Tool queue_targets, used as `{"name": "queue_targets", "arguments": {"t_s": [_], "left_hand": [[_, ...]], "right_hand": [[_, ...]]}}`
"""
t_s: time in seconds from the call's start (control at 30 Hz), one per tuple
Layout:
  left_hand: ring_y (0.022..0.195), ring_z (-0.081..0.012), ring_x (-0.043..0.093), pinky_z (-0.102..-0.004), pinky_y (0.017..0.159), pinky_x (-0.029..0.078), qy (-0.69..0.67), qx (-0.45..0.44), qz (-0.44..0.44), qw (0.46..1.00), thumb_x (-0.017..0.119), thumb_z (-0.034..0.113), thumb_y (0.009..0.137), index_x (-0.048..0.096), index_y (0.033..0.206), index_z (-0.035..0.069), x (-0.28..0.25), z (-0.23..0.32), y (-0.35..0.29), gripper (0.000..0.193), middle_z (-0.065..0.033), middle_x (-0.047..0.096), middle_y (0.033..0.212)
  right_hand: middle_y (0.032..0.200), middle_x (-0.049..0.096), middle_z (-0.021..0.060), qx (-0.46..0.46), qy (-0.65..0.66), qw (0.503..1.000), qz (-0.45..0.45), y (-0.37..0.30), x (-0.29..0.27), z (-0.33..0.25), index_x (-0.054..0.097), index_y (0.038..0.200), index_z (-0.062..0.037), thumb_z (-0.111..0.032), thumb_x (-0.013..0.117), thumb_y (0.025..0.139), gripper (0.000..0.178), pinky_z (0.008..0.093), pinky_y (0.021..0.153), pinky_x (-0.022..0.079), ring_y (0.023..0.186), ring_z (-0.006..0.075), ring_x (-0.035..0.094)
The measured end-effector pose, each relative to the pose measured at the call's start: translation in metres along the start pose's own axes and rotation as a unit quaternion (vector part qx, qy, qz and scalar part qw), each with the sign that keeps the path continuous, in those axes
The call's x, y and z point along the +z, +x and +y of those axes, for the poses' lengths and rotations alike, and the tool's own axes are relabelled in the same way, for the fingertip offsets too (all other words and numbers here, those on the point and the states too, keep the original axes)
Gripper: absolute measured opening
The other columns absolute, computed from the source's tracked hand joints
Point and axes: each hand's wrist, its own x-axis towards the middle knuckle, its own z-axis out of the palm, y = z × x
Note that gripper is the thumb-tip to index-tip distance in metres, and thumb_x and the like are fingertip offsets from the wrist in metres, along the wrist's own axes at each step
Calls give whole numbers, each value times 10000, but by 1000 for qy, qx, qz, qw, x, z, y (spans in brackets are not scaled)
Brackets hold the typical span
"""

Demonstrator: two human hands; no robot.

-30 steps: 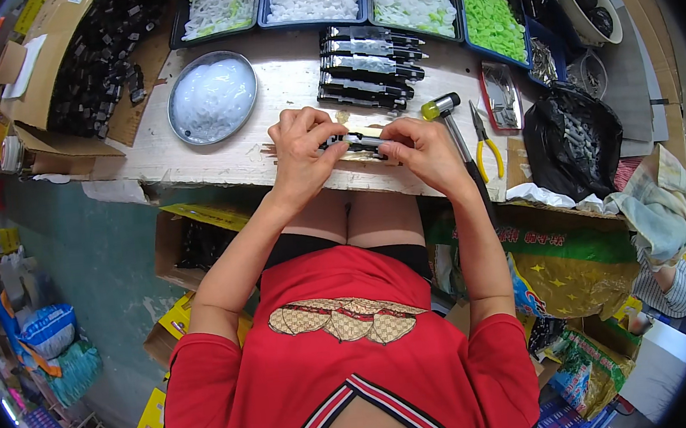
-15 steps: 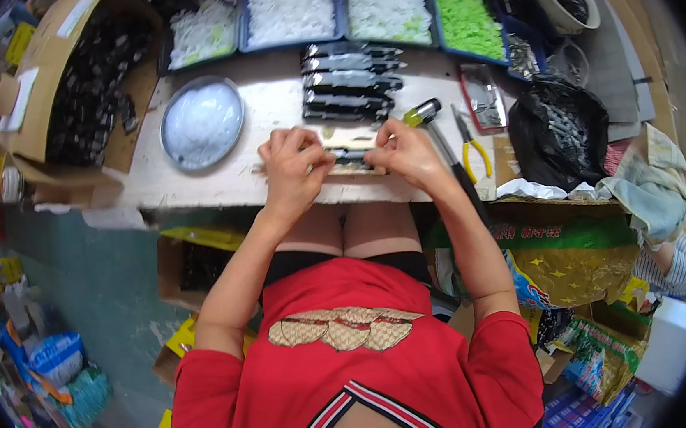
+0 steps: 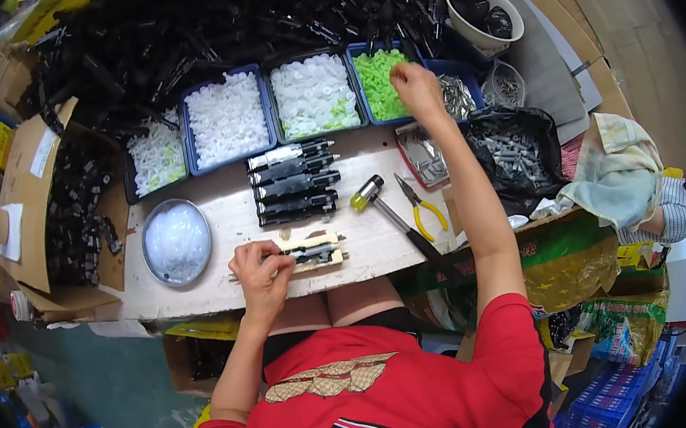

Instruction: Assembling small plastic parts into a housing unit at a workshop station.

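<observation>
My left hand [image 3: 262, 278] is closed over the left end of a slim black part [image 3: 311, 255], which lies in a cream-coloured holder [image 3: 331, 240] near the table's front edge. My right hand [image 3: 418, 91] reaches to the far bins, over the right side of a blue bin of small green plastic pieces [image 3: 379, 87]. Its fingertips are pinched together; whatever is between them is hidden. Beyond the holder lies a row of similar black parts [image 3: 295, 184], side by side.
Bins of white pieces [image 3: 228, 118] line the back beside a heap of black parts [image 3: 201, 29]. A round dish [image 3: 176, 242] sits left. Right of the holder lie a hammer [image 3: 393, 217], yellow-handled pliers [image 3: 423, 206] and a black bag of grey pieces [image 3: 515, 152].
My right hand has left the holder and moved far and right to the green pieces. My left hand stays at the holder. The view has shifted, showing more of the back.
</observation>
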Motion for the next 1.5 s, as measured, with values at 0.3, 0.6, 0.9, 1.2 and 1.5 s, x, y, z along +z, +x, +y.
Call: {"name": "queue_targets", "arguments": {"t_s": [0.3,0.6,0.9,1.2,1.5], "left_hand": [[892,-203,451,-342,781,266,-4,-13,-9,1000,693,105,634,649,722,126,-3,6,-9,100,-5,555,856],[904,-227,458,-370,758,280,33,-10,-8,999,671,118,630,640,704,124,0,2,-7,80,-16,542,846],[936,-197,438,-321,807,283,-72,-39,31,996,697,155,636,624,979,107,-11,-6,-4,353,-22,522,965],[950,-209,462,-281,752,441,-21,-33,38,999,716,86,643,610,1045,74,-38,-12,-26,416,-71,521,998],[944,-211,462,-321,838,337,-78,-50,41,995,710,112,652,625,1029,102,-29,-24,-22,387,-36,563,984]], "right_hand": [[838,649,135,75,-226,971,17,96,50,-19,639,857,-61,-201,574,775,175,447,757,423,831,297,622],[891,639,98,139,308,941,23,81,15,4,608,997,-9,-100,554,737,281,291,707,479,795,209,615],[937,607,72,-8,291,941,-174,-113,-26,-126,550,1078,-5,-162,660,787,349,261,775,448,842,136,560],[922,478,88,-226,98,944,-220,-192,-2,-182,566,976,-76,-162,633,743,257,395,756,296,895,260,431],[923,479,71,-250,49,940,-226,-196,13,-195,567,1027,-79,-160,628,755,290,400,778,295,887,246,431]]}}
